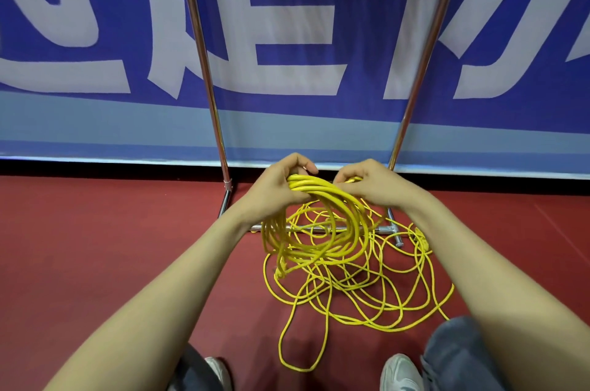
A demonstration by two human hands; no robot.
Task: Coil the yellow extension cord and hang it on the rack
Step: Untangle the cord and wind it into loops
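Yellow extension cord (314,187): partly coiled, held above the loose tangle on red floor (95,247) | your left hand (274,186) grips the coil | your right hand (373,186) pinches a strand | chrome rack (206,71) behind, against blue banner (287,23)

Red floor (111,247), plain and matte, meeting a blue banner (287,122) at the back. Strewn across the middle, a loose tangle of yellow cord (348,288), loops overlapping, some crossing the low base bar of the chrome rack (225,199) standing there. At the near edge, two pale shoes (400,373).
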